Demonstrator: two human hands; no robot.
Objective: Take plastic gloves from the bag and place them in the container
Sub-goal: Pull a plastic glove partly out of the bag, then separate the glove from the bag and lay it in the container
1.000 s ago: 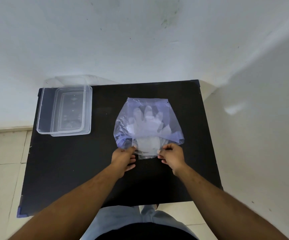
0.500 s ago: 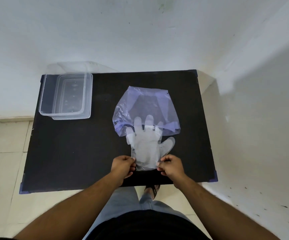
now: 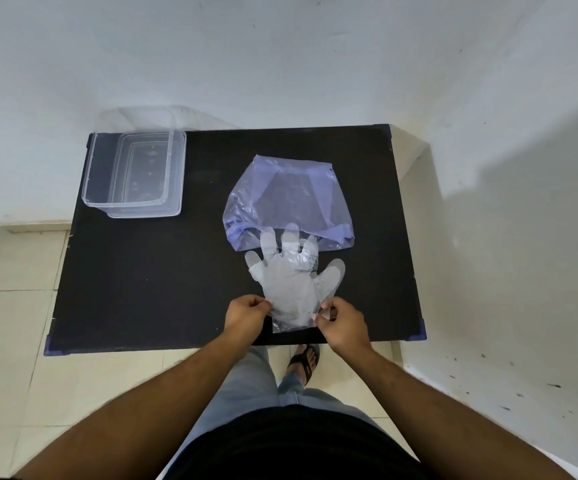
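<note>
Nearest the camera, two bare forearms extend over a black shirt and light blue trousers toward the near edge of the table; one foot in a dark sandal (image 3: 304, 362) stands on the pale floor tiles (image 3: 13, 306) just below that edge. The left hand (image 3: 244, 317) pinches the left side of the cuff of the plastic gloves (image 3: 289, 289) between thumb and fingers, and the right hand (image 3: 341, 322) pinches the right side of the same cuff. The gloves are thin, translucent, whitish film, lying flat in a hand shape with the digits spread and pointing away from the person; how many are stacked cannot be told. Their palm and cuff lie on the bare tabletop, while the fingertips overlap the mouth of the bag (image 3: 289, 199). The bag is crinkled, translucent, violet-tinted film, lying flat just beyond the gloves; small dark marks near its left edge are too small to read. The table (image 3: 135, 278) has a matte black rectangular top with blue corner caps. At its far left corner, well apart from the gloves, stands a clear, rigid, rectangular plastic container (image 3: 135, 174) with rounded corners. Beyond it, white plastered walls meet in a corner on the right.
</note>
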